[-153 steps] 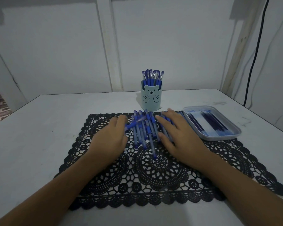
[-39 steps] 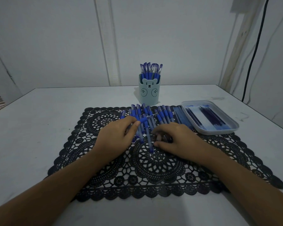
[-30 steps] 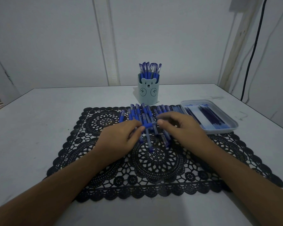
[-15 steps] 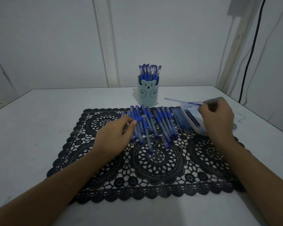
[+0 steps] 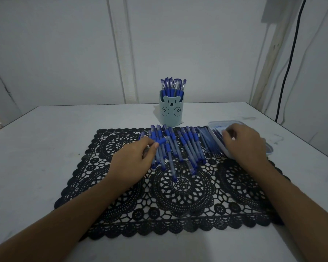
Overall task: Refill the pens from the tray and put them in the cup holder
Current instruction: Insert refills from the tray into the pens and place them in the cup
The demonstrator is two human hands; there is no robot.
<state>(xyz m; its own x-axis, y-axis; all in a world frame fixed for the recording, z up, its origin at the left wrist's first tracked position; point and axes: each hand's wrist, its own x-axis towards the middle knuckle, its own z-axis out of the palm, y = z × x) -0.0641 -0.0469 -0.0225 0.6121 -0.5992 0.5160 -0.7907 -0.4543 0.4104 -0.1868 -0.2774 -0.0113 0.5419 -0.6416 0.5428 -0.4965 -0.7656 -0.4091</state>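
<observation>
My left hand (image 5: 134,159) pinches a blue-gripped pen (image 5: 160,141) just above the row of blue pens (image 5: 186,146) lying side by side on the black lace mat (image 5: 178,197). My right hand (image 5: 244,143) rests palm down over the clear plastic tray (image 5: 222,122) at the mat's right end. Its fingertips touch the dark refills (image 5: 217,134) inside, and they hide whether one is pinched. Behind the row stands the pale blue bear-face cup holder (image 5: 171,111), with several blue pens (image 5: 172,85) upright in it.
A short clear pen piece (image 5: 190,167) lies on the mat below the row. The white table (image 5: 45,148) ends at a wall just behind the cup. A black cable (image 5: 288,63) hangs down the right wall. The table's right edge runs close beside the tray.
My right hand drew a thin refill out of the pen, carried it right to the tray and has now dropped lower into it. My left hand kept hold of the pen.
</observation>
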